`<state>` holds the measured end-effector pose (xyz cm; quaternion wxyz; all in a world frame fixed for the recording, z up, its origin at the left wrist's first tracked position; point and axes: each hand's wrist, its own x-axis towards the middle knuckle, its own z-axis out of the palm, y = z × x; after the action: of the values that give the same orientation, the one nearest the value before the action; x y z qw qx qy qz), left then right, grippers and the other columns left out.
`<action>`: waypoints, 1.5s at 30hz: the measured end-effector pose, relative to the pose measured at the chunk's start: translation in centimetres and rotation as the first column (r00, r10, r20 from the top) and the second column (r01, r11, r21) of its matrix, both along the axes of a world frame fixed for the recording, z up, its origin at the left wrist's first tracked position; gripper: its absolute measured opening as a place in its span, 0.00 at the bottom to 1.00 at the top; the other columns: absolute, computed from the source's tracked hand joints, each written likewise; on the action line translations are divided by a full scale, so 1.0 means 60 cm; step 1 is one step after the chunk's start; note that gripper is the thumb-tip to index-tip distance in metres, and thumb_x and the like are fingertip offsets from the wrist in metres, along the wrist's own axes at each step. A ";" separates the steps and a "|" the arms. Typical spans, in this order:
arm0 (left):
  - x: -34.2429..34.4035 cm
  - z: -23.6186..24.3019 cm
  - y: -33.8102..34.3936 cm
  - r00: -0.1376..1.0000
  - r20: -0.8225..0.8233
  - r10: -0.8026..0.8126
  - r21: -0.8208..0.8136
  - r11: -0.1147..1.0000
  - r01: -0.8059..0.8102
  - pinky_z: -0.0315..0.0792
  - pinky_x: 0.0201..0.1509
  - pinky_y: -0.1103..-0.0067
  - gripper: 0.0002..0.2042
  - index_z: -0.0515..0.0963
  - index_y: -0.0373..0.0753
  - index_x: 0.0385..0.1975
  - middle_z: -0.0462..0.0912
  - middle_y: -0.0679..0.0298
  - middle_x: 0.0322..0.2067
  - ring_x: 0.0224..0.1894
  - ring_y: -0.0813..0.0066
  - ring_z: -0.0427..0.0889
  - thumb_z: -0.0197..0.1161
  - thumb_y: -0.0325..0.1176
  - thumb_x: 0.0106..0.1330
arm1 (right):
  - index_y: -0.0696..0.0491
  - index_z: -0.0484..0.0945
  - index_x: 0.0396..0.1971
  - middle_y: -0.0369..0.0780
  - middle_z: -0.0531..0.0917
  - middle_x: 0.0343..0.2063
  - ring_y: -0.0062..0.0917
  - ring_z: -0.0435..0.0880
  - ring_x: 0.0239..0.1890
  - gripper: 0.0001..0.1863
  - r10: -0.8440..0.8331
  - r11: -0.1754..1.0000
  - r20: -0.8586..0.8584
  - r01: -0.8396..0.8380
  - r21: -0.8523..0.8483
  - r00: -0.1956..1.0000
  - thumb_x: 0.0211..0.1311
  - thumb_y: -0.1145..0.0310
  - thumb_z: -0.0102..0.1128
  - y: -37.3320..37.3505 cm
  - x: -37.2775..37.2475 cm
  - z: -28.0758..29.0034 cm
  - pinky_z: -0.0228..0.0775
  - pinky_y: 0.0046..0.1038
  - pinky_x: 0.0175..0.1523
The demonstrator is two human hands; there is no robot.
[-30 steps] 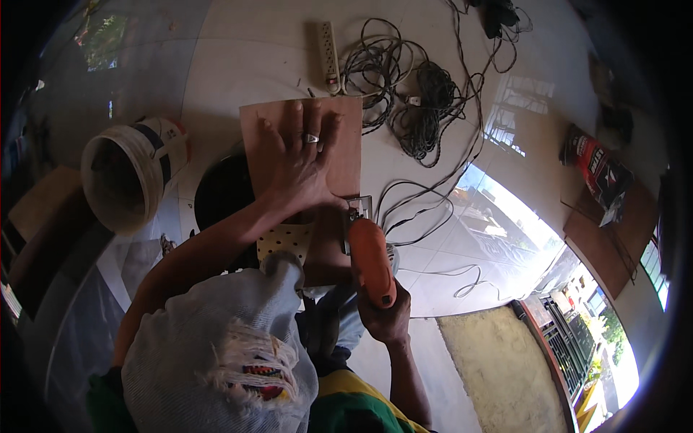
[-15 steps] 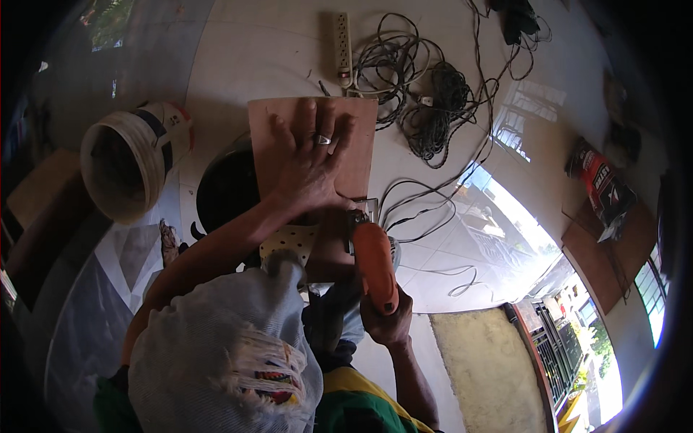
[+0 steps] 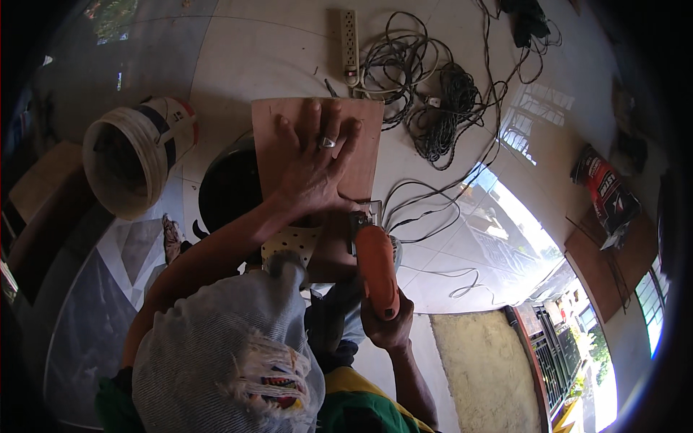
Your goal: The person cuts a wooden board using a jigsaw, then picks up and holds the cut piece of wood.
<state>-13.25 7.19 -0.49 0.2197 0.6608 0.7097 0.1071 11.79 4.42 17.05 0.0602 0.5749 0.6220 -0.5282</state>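
A thin brown wooden board [image 3: 367, 144] lies in front of me over a dark round container [image 3: 227, 189]. Flat on the board, fingers spread, rests my left hand [image 3: 312, 169], with a ring on one finger. My right hand [image 3: 390, 325] is wrapped round the rear of an orange jigsaw [image 3: 378, 270]. The jigsaw's metal base [image 3: 367, 216] sits at the board's right edge, close to my left thumb. Its blade cannot be made out. A pale slipper with dark dots [image 3: 289, 244] shows under my left forearm, beside my jeans leg [image 3: 224, 339].
A white bucket [image 3: 148, 159] lies tipped at the left. Ahead are a power strip [image 3: 349, 47] and coiled dark cords [image 3: 444, 108], with cable loops [image 3: 422, 209] trailing near the jigsaw. At the right, a black and red bag [image 3: 606, 191] lies near another brown board [image 3: 603, 267].
The whole view has shifted slightly. My left hand stays flat on the board, and the jigsaw remains at its right edge in my right hand with hardly any movement.
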 end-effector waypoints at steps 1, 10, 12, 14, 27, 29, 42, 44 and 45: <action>-0.001 -0.001 0.000 1.000 0.001 -0.004 -0.009 1.000 0.004 0.26 0.63 0.20 0.75 0.49 0.38 0.79 0.36 0.35 0.77 0.78 0.26 0.30 0.66 0.85 0.32 | 0.60 0.78 0.41 0.49 0.85 0.26 0.49 0.89 0.30 0.19 0.000 1.000 0.000 0.000 -0.013 1.000 0.50 0.67 0.71 0.001 0.000 0.000 0.82 0.38 0.36; -0.003 -0.001 0.000 0.999 0.042 -0.007 -0.006 1.000 0.007 0.24 0.63 0.21 0.73 0.47 0.39 0.79 0.32 0.35 0.78 0.78 0.26 0.25 0.68 0.82 0.35 | 0.62 0.77 0.42 0.49 0.85 0.26 0.48 0.89 0.30 0.21 -0.034 0.998 -0.002 0.034 -0.062 0.999 0.50 0.68 0.71 0.006 -0.003 0.004 0.82 0.37 0.35; -0.003 -0.001 0.000 0.999 0.043 -0.009 -0.027 1.000 0.010 0.24 0.63 0.21 0.73 0.47 0.40 0.80 0.32 0.35 0.78 0.78 0.26 0.24 0.67 0.83 0.35 | 0.63 0.77 0.42 0.50 0.85 0.25 0.48 0.89 0.29 0.21 -0.050 0.997 -0.012 0.049 -0.053 0.999 0.50 0.68 0.71 0.004 -0.003 0.003 0.82 0.36 0.35; -0.002 0.000 0.000 0.999 0.041 -0.006 -0.036 0.999 0.008 0.24 0.63 0.21 0.73 0.47 0.40 0.80 0.32 0.36 0.78 0.78 0.26 0.25 0.66 0.83 0.35 | 0.64 0.77 0.43 0.50 0.86 0.25 0.48 0.89 0.29 0.22 -0.032 0.999 -0.016 0.032 -0.043 0.999 0.49 0.68 0.71 0.003 0.000 0.000 0.82 0.36 0.35; 0.000 0.007 0.003 0.999 -0.030 -0.015 -0.049 0.999 0.013 0.30 0.65 0.22 0.73 0.47 0.41 0.80 0.33 0.37 0.78 0.79 0.28 0.27 0.65 0.84 0.35 | 0.60 0.78 0.39 0.49 0.84 0.27 0.48 0.88 0.30 0.21 -0.087 0.995 -0.022 0.085 -0.051 0.996 0.47 0.66 0.74 -0.002 0.002 -0.002 0.81 0.38 0.34; -0.001 0.006 0.003 0.999 -0.033 -0.017 -0.037 0.999 0.016 0.31 0.65 0.22 0.73 0.48 0.41 0.79 0.34 0.37 0.78 0.79 0.28 0.28 0.65 0.84 0.35 | 0.60 0.77 0.38 0.48 0.83 0.27 0.48 0.88 0.30 0.20 -0.109 0.991 -0.011 0.108 -0.082 0.994 0.47 0.66 0.74 -0.001 0.000 0.001 0.80 0.39 0.35; -0.005 0.004 0.002 0.995 -0.091 -0.048 0.023 0.998 0.050 0.34 0.64 0.21 0.70 0.49 0.42 0.79 0.31 0.39 0.79 0.79 0.28 0.28 0.62 0.84 0.38 | 0.60 0.79 0.40 0.47 0.84 0.28 0.47 0.88 0.31 0.21 -0.176 0.983 -0.051 0.173 -0.065 0.983 0.47 0.65 0.74 -0.002 -0.012 0.002 0.80 0.39 0.36; -0.003 0.002 0.001 0.996 -0.083 -0.046 0.040 0.998 0.049 0.34 0.64 0.21 0.69 0.50 0.42 0.79 0.31 0.39 0.79 0.79 0.28 0.28 0.62 0.84 0.39 | 0.60 0.79 0.40 0.47 0.84 0.29 0.47 0.88 0.31 0.21 -0.167 0.984 -0.048 0.163 -0.078 0.985 0.47 0.65 0.74 -0.001 -0.012 0.003 0.80 0.39 0.36; -0.003 0.001 0.002 0.996 -0.079 -0.046 0.044 0.998 0.049 0.34 0.64 0.21 0.69 0.50 0.43 0.79 0.31 0.39 0.79 0.79 0.29 0.28 0.61 0.85 0.39 | 0.59 0.79 0.40 0.47 0.84 0.29 0.47 0.88 0.31 0.21 -0.158 0.985 -0.043 0.155 -0.078 0.986 0.47 0.65 0.74 0.000 -0.012 0.003 0.81 0.39 0.36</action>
<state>-13.43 7.29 -0.44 0.1792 0.6860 0.6991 0.0922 11.09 4.45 17.22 0.0247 0.6062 0.5562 -0.5679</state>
